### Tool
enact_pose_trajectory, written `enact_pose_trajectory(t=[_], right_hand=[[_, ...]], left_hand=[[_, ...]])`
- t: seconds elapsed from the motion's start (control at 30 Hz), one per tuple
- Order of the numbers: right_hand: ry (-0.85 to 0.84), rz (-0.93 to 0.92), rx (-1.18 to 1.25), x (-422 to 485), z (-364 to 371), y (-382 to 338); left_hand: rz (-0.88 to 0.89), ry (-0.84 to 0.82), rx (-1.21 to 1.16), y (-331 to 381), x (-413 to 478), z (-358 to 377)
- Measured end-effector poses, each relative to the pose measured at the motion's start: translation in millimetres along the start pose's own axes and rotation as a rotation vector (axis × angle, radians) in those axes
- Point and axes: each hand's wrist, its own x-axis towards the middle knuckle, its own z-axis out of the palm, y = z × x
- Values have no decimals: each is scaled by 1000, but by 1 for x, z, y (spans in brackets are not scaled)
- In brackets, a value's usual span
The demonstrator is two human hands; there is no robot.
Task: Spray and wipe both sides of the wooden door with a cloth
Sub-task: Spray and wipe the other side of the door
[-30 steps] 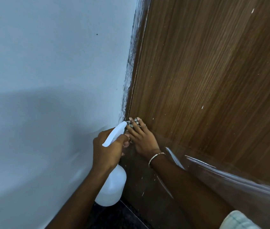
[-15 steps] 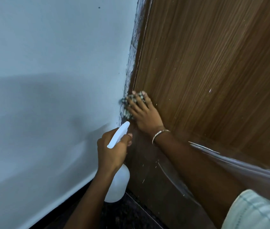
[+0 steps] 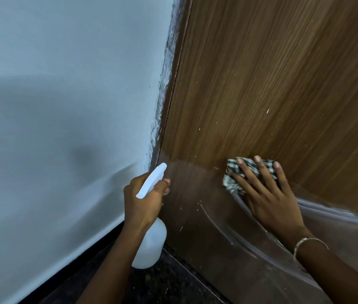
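The wooden door fills the right half of the view, brown with fine grain and small white specks. My right hand presses a checked cloth flat against the door's lower part, fingers spread over it. My left hand grips the neck of a white spray bottle close to the door's left edge, its nozzle pointing up toward the door. The bottle's body hangs below my hand.
A pale grey wall meets the door frame on the left, with smeared paint along the joint. Dark speckled floor lies below. A clear plastic film covers the door's lower right part.
My right hand has slid the cloth from the door's left edge rightward across the panel. My left hand with the bottle has stayed near the door's edge.
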Motion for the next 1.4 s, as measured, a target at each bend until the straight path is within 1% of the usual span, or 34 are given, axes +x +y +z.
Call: enact_pose_trajectory(t=[0.1, 0.17, 0.23, 0.4, 0.53, 0.67, 0.8, 0.9, 1.0, 1.07, 1.2, 1.3, 1.4], right_hand=[[11, 26, -46, 7, 6, -10], [34, 19, -41, 26, 12, -23], [40, -23, -23, 57, 19, -40], [-25, -192, -1, 155, 40, -100], [-94, -238, 14, 198, 48, -125], [-88, -277, 17, 181, 44, -113], [-24, -171, 102, 110, 35, -76], [-3, -99, 79, 42, 19, -42], [-38, -29, 44, -9, 4, -21], [-69, 4, 49, -22, 3, -19], [-29, 44, 37, -1, 14, -37], [-1, -24, 65, 49, 26, -62], [-26, -132, 62, 119, 37, -96]], left_hand=[[3, -4, 18, -3, 4, -4], [12, -8, 33, -6, 5, -5], [9, -13, 46, -6, 4, -5], [28, -29, 24, -4, 4, -7], [42, -31, 23, -6, 5, -6], [34, -37, 20, -9, 5, 0], [-18, -65, -15, -12, 2, 5], [-40, -98, -32, -13, 0, 6], [-6, -100, 2, -13, -2, 6], [0, -94, 15, -15, -2, 4], [20, -88, 37, -16, -1, 3], [21, -73, 20, -16, 0, 1], [30, -67, 12, -14, 2, -1]])
